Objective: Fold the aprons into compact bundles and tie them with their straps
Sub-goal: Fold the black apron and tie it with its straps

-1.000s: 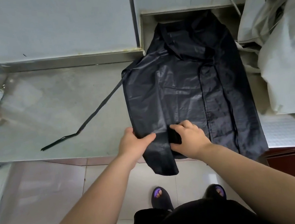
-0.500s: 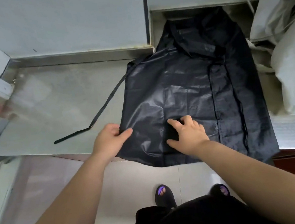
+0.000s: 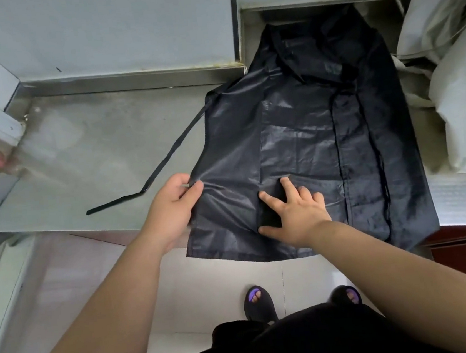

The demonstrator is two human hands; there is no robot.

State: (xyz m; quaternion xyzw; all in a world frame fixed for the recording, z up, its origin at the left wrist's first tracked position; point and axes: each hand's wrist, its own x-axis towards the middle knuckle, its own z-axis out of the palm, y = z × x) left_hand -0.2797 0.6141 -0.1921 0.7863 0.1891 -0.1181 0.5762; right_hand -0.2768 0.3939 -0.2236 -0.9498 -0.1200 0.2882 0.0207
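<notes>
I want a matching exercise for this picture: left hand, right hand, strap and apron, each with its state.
1 left hand
2 right hand
3 strap
4 apron

A lies loose on the counter
B pinches the apron's edge
C hangs over the counter's front
D presses flat, fingers spread

Pairs: 1-B, 2-D, 3-A, 4-C

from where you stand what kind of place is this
Likely a commercial kitchen or its back room: a stainless steel counter with a raised back edge, a black apron spread on it, and a tiled floor below.
</notes>
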